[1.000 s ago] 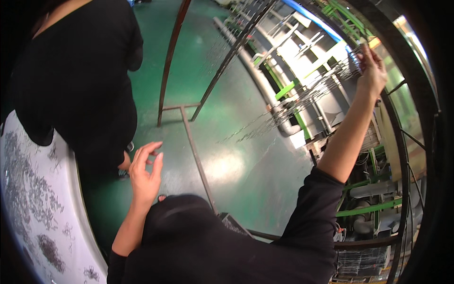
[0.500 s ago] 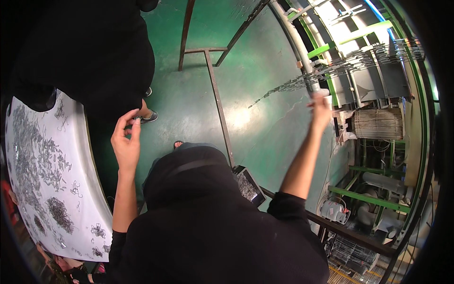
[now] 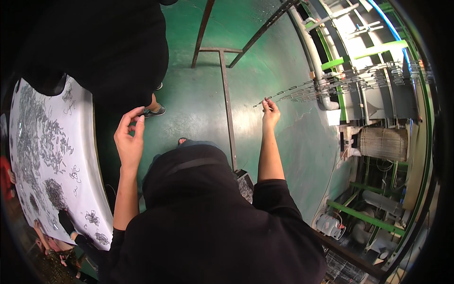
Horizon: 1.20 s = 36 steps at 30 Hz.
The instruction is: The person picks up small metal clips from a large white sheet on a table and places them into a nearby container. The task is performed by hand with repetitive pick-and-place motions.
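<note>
The right hand (image 3: 270, 110) pinches the near end of a metal clip chain (image 3: 302, 92) strung from the rack (image 3: 378, 78) at right, the left hand (image 3: 128, 139) loosely curled, seemingly empty, by the white bench (image 3: 82, 189); hanging step, next likely needs another clip

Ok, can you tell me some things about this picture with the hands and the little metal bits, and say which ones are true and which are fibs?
1. The right hand pinches the end of a thin metal chain. True.
2. The left hand grips a hammer. False: it is raised and open, and nothing shows in it.
3. The white table holds many small metal pieces. True.
4. The floor is red. False: it is green.
5. The chain lies coiled on the floor. False: it stretches toward the machine rack.
</note>
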Motion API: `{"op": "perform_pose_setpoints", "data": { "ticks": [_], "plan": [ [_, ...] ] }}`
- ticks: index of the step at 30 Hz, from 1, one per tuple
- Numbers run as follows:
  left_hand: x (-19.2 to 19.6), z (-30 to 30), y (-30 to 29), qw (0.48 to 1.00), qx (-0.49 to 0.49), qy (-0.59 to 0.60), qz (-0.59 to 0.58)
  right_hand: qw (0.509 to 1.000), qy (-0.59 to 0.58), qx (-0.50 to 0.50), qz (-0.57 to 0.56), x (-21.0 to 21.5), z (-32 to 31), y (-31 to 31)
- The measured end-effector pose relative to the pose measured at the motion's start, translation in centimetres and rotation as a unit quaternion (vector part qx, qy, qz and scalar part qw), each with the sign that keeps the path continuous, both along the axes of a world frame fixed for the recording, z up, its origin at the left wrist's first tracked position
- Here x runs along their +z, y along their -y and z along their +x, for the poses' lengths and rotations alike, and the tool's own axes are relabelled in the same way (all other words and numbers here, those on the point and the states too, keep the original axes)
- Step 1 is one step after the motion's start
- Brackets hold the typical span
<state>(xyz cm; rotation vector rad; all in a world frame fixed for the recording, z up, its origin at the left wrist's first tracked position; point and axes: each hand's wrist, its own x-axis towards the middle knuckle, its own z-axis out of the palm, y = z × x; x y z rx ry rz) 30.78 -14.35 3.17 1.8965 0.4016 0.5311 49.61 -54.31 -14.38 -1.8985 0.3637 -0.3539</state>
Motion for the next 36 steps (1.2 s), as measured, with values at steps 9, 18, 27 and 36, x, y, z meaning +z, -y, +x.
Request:
{"op": "perform_pose_setpoints", "data": {
  "ticks": [9,18,27,36],
  "plan": [
    [0.0,-0.3,0.2,1.000,0.023,-0.009,0.011,0.996,0.041,-0.033,-0.069,-0.2,0.5,-0.9],
    [-0.8,-0.4,0.4,1.000,-0.001,0.005,0.005,0.979,0.077,-0.100,-0.159,1.5,-3.5,-0.3],
    [-4.7,-6.4,-2.3,0.998,0.034,-0.015,-0.044,0.990,0.038,-0.055,-0.126,3.6,-9.1,-1.6],
    [-8.7,-17.2,-9.1,0.976,0.206,-0.056,0.045,0.980,-0.030,0.174,-0.095,4.0,-12.8,-13.8]
  ]
}}
